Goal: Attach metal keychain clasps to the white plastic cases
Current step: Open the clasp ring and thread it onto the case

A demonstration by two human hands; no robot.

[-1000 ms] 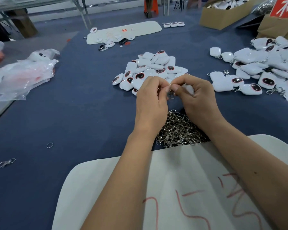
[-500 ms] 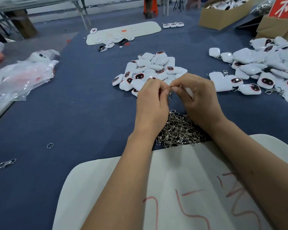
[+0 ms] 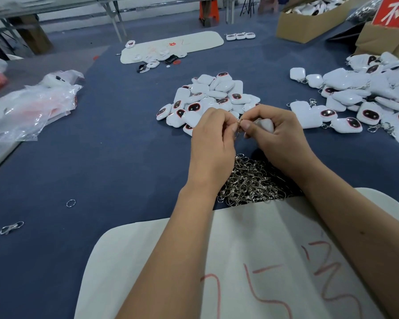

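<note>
Left hand [image 3: 211,137] pinches clasp [image 3: 238,128], right hand [image 3: 277,132] grips white case [image 3: 264,124]

Clear plastic bags [image 3: 30,107] lie left; cardboard box [image 3: 309,21] far right.

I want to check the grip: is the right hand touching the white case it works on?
Touching. The head view shows the right hand with its fingers curled round the white case, no gap visible.

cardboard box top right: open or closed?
Open. The cardboard box has no lid or flaps over its top, and white cases show heaped inside above its rim.
</note>
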